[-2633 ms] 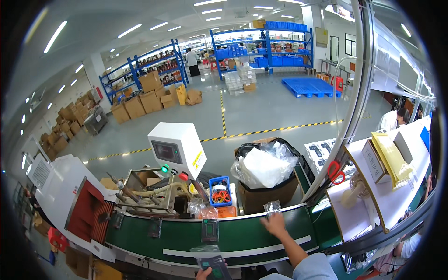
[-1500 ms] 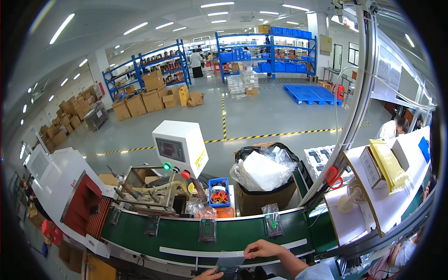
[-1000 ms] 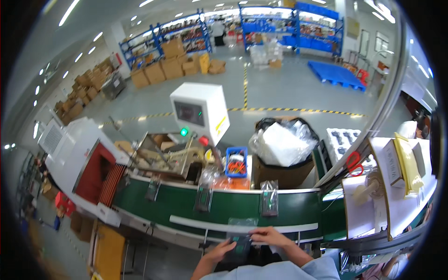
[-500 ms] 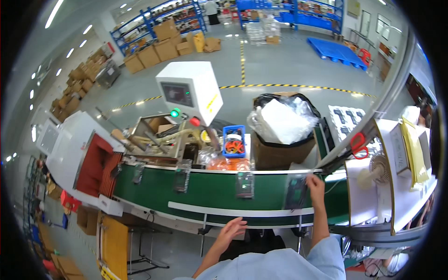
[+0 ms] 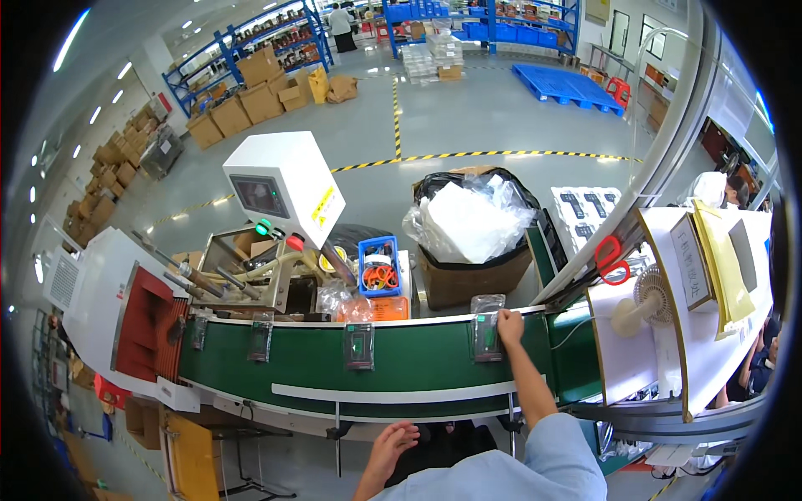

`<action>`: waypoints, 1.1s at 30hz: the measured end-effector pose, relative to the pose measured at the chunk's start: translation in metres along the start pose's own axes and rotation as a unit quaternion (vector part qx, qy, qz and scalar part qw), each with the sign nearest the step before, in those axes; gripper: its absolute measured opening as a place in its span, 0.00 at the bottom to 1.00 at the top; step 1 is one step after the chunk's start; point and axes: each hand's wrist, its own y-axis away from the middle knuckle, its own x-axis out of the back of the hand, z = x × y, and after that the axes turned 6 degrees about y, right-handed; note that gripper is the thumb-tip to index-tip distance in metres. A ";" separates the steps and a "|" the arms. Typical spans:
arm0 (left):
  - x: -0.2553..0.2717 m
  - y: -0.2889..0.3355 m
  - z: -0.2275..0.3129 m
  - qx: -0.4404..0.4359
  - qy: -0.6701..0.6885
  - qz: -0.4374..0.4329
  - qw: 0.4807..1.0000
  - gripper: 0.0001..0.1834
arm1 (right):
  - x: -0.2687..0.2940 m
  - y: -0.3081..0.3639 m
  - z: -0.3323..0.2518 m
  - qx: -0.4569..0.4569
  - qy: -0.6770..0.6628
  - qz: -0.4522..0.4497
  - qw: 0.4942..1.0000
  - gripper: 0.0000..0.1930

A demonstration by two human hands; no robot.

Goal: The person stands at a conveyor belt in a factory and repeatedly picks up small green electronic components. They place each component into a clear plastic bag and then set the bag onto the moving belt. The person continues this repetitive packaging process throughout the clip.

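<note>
My right hand [image 5: 510, 328] pinches the right edge of a clear plastic packet [image 5: 486, 334] with a dark flat item inside. This packet lies on the green conveyor belt [image 5: 434, 376], close to its far edge. To its left, a similar packet [image 5: 359, 346] lies on the belt, then another packet [image 5: 260, 338], and a smaller-looking packet [image 5: 199, 332] near the red-curtained machine. My left hand [image 5: 393, 444] hovers in front of the belt's near edge, its fingers loosely bent and holding nothing visible.
A white control box [image 5: 284, 179] stands beyond the belt. Past the far edge are a blue bin [image 5: 380, 267] of small orange parts and a bag-lined carton [image 5: 476, 280]. A white curtained machine [image 5: 100, 292] closes the left end; a small fan [image 5: 652, 296] stands right.
The packet in my right hand was tilted and blurred; now it lies straighter on the belt nearer the far edge. My left hand's fingers have curled in. The whole view has shifted.
</note>
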 end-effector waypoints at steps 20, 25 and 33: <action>-0.013 -0.004 -0.010 0.145 -0.210 -0.202 0.946 0.14 | 0.123 0.215 -0.007 0.018 -0.190 0.039 0.981 0.12; -0.114 0.003 -0.065 0.221 -0.377 -0.406 0.802 0.16 | 0.215 0.374 0.145 -0.233 -0.214 0.169 0.933 0.13; -0.213 -0.033 -0.258 0.159 -0.540 -0.429 0.706 0.22 | 0.312 0.392 0.292 -0.465 -0.359 0.205 0.783 0.20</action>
